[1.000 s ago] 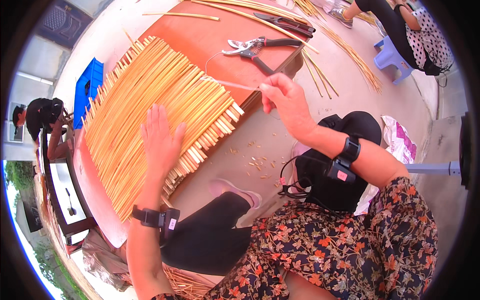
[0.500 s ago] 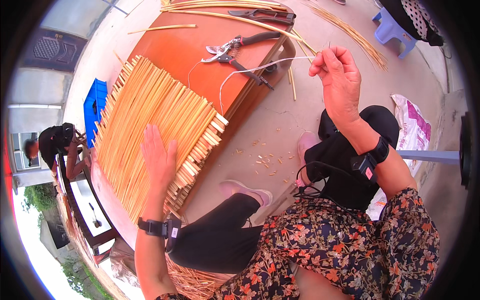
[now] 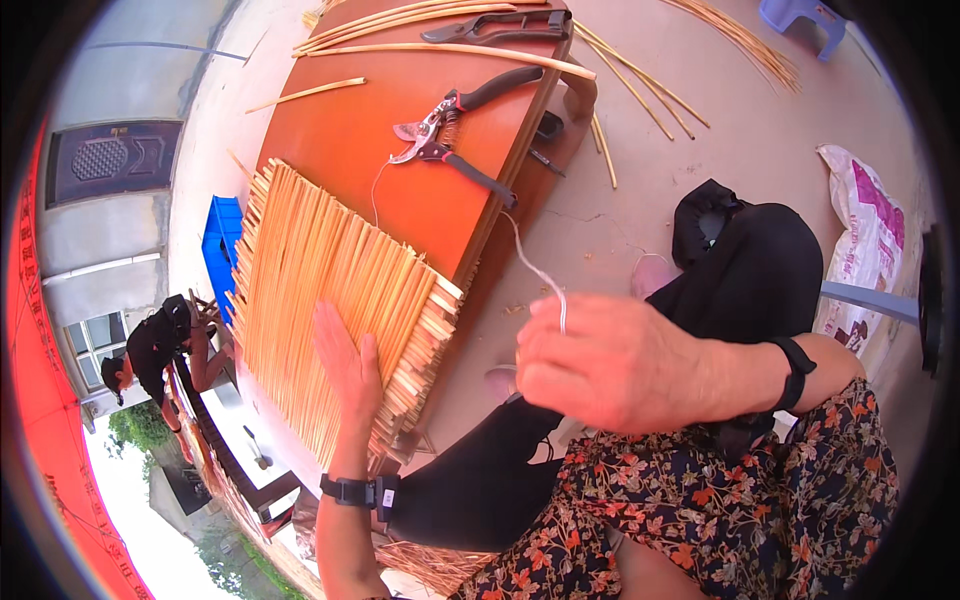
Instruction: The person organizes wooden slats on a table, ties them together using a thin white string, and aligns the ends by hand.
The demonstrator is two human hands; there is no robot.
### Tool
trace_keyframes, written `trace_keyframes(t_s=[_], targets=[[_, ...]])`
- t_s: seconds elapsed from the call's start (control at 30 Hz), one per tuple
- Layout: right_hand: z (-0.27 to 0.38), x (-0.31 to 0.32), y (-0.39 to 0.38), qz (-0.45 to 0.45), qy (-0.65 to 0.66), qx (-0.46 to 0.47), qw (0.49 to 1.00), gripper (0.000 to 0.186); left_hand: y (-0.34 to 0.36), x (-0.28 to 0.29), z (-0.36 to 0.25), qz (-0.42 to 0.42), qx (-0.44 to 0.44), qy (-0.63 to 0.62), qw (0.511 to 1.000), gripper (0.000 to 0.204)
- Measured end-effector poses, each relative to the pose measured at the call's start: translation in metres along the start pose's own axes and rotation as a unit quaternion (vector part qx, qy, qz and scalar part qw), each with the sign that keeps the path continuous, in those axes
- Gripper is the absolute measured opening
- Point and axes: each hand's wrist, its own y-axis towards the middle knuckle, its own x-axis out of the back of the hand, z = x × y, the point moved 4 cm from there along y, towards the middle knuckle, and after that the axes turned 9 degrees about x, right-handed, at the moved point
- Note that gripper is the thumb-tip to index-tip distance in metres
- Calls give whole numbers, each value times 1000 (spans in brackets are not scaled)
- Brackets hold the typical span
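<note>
My left hand (image 3: 347,365) lies flat on a layered mat of straight yellow reed stalks (image 3: 310,290), fingers together and stretched out. The mat rests on the reddish-brown table, its cut stalk ends stacked along the near right edge. My right hand (image 3: 610,365) is above my lap, closed in a pinch with the fingertips turned out of sight. From it a white cord (image 3: 533,262) runs up toward the table edge. Red-and-black pruning shears (image 3: 437,133) lie spread on the table beyond the mat, with a thin strand near their blades.
A second dark pair of shears (image 3: 490,28) and long reeds (image 3: 430,48) lie at the table's far end. More reeds (image 3: 740,40) are on the floor. A blue crate (image 3: 220,240) stands left of the mat; a white-and-purple sack (image 3: 862,240) is at right. Another person (image 3: 165,345) bends at far left.
My right hand has come down and toward me from its raised place at upper right, bringing the cord along. The view has shifted; my left hand stays on the mat.
</note>
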Motion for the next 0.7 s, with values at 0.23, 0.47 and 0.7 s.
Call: trace_keyframes(t_s=[0.23,0.47,0.7], targets=[[-72,22,-27,291,76,69,951,16,52,-30,-33,28,23,22,999,71],[-135,-55,26,205,197,79,955,15,72,-53,-17,34,38,11,999,73],[-152,-94,60,93,212,-5,973,20,92,-54,-38,55,30,-37,997,74]])
